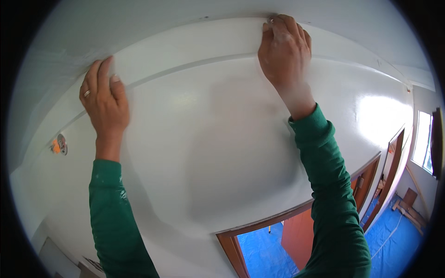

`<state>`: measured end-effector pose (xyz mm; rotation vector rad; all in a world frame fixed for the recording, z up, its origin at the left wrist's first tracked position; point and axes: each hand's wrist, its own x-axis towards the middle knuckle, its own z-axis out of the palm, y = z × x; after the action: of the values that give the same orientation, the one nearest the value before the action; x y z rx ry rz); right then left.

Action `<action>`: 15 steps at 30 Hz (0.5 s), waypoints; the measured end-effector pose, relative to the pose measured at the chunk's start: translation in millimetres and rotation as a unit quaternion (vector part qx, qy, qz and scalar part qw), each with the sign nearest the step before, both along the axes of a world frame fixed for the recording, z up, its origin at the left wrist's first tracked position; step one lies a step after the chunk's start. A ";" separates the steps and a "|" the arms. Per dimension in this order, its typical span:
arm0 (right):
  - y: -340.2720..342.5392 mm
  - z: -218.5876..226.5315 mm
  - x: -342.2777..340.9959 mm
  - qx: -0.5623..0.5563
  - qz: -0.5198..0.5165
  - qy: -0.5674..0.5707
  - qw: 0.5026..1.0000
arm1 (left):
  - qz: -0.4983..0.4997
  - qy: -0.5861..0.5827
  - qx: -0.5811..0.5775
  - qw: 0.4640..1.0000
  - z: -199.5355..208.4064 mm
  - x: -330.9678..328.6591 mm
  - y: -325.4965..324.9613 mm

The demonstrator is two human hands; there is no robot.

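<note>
Both my arms, in green sleeves, reach up to the top of a white wall (232, 139) where it meets the ceiling (153, 21). My left hand (105, 99) rests at the upper left against a pale flat trim band (185, 44), its fingers stretched up to the ceiling line and a ring on one of them. Farther right, my right hand (286, 58) is raised to the same joint. Its fingers are bent and pressed together at the ceiling edge. What they hold, if anything, is hidden. Whitish dust marks the right hand and the left cuff.
Below are a wooden door frame (227, 252) and a brown door (296, 238). Blue sheeting (389, 245) covers the floor, with wood pieces (410, 215) at the right. A round fitting with orange material (59, 145) is on the left wall. A window (422, 139) is at far right.
</note>
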<state>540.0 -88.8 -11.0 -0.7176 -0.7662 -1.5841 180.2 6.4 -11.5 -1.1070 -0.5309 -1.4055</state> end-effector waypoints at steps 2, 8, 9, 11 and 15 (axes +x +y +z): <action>1.9 -2.6 -10.8 0.009 0.014 -0.020 1.000 | -0.005 0.005 0.002 1.000 -1.3 -3.0 0.0; -0.8 -8.5 -1.2 0.035 0.041 -0.059 0.997 | 0.014 -0.001 0.006 1.000 -0.7 -6.1 2.6; 0.6 -5.5 -5.3 0.031 0.031 -0.076 0.996 | 0.018 -0.008 0.013 1.000 1.0 -5.9 2.2; 7.9 1.0 -25.3 0.016 0.028 -0.090 0.995 | 0.023 -0.014 0.015 1.000 2.8 -4.8 1.9; 27.2 2.1 -80.3 -0.037 0.058 -0.173 0.983 | 0.015 -0.015 0.007 1.000 3.9 -4.1 1.8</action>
<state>459.7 -61.6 -8.9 -0.4446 -1.1062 -1.5984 176.0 8.2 -7.6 -1.0645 -0.5570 -1.4003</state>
